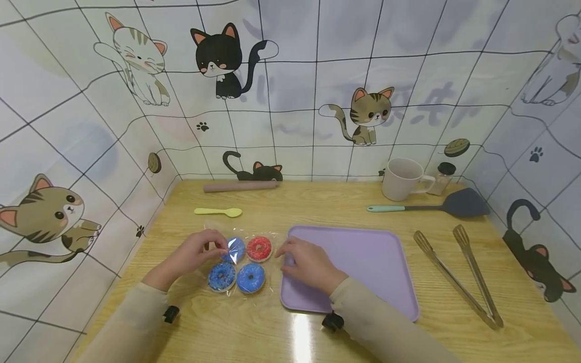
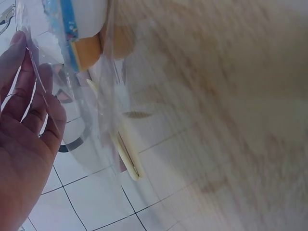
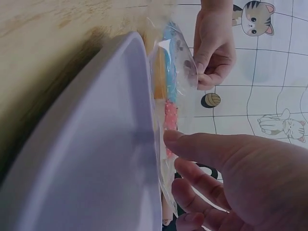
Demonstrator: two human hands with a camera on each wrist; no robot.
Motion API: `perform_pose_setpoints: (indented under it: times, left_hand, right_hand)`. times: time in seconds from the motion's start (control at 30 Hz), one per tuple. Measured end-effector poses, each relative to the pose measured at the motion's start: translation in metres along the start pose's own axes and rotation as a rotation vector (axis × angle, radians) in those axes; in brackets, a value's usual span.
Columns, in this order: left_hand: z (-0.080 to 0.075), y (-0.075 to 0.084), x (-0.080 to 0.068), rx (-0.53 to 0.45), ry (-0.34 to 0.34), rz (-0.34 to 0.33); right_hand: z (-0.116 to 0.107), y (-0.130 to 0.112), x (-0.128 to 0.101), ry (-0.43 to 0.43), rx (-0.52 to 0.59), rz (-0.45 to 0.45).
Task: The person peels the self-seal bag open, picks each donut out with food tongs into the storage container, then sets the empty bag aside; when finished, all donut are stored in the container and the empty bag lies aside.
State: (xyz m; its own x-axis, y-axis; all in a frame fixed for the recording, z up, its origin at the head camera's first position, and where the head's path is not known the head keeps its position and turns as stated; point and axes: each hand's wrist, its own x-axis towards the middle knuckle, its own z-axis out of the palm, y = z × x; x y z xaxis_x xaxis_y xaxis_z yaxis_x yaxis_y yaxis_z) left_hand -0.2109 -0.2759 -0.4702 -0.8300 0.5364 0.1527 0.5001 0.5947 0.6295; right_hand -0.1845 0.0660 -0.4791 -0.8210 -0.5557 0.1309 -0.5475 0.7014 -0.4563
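Note:
A clear plastic bag (image 1: pixel 247 234) lies on the wooden table with a red donut (image 1: pixel 259 248) and three blue donuts (image 1: pixel 250 278) inside. My left hand (image 1: pixel 222 250) pinches the film over the far-left blue donut and lifts it slightly. In the right wrist view the same pinch (image 3: pixel 199 67) shows on the bag (image 3: pixel 178 53). My right hand (image 1: pixel 286 254) rests on the left rim of the purple tray (image 1: pixel 363 252), its relaxed fingers (image 3: pixel 192 147) at the bag's right edge. The left wrist view is blurred and shows my left hand (image 2: pixel 29 120) against the film (image 2: pixel 82 106).
At the back lie a rolling pin (image 1: pixel 239 186) and a yellow spoon (image 1: pixel 219 212). A mug (image 1: pixel 403 179), a shaker (image 1: pixel 442 178) and a spatula (image 1: pixel 431 205) stand back right. Metal tongs (image 1: pixel 463 275) lie right of the tray. Cat-patterned walls enclose three sides.

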Motion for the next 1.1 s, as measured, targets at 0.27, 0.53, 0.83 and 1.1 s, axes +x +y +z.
perform_pose_setpoints:
  times: [0.27,0.53,0.83,1.1]
  left_hand:
    - [0.003,0.003,0.003,0.005,-0.004,-0.011]
    - [0.003,0.002,0.003,0.012,-0.001,-0.024]
    - [0.0,-0.002,-0.001,0.014,0.021,-0.011]
    - [-0.001,-0.005,-0.003,0.009,0.033,-0.006]
  right_hand:
    - [0.005,-0.003,0.009,-0.035,0.048,-0.023]
    - [0.01,-0.001,0.01,-0.007,0.057,-0.024]
    - [0.001,-0.005,0.006,0.084,0.226,0.002]
    - [0.0,-0.004,-0.003,0.117,0.269,0.061]
